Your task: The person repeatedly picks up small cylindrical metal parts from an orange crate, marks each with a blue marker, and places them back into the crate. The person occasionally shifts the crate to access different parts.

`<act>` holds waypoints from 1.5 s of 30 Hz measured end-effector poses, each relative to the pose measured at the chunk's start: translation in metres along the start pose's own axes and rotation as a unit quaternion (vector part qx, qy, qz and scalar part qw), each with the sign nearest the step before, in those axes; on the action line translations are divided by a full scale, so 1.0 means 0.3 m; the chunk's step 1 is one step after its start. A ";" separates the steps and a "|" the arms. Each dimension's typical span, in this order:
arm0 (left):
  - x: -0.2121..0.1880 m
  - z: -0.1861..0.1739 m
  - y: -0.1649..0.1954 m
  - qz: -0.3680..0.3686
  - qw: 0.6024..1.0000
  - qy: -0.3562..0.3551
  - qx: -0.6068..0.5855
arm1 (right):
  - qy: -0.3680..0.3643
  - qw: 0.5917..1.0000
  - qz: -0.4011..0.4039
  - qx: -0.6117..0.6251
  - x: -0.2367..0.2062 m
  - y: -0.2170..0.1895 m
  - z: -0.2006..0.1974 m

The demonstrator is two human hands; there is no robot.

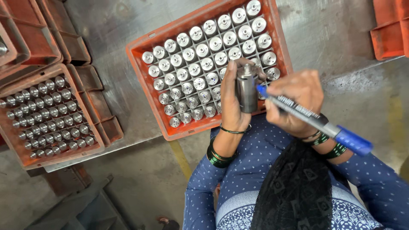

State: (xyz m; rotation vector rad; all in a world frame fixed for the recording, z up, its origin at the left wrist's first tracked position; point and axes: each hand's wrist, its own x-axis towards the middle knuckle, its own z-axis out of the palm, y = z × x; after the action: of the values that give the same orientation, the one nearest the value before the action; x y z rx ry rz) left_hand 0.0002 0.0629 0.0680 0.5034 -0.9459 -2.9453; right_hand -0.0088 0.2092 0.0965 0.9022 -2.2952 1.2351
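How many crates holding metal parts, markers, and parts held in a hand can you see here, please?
Orange crates holding metal parts: 2
Blue markers: 1, in the right hand
Metal cylinders held: 1, in the left hand
Total: 4
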 end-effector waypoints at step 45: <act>-0.040 -0.163 0.385 0.225 0.870 -0.115 0.423 | 0.019 0.911 0.328 0.248 -0.239 0.227 0.085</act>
State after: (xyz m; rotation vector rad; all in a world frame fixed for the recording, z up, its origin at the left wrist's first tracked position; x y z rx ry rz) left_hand 0.0159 -0.0581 0.0997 -0.1008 -2.0445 -2.0789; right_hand -0.0051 0.2411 -0.0005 0.2029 -2.3687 2.1577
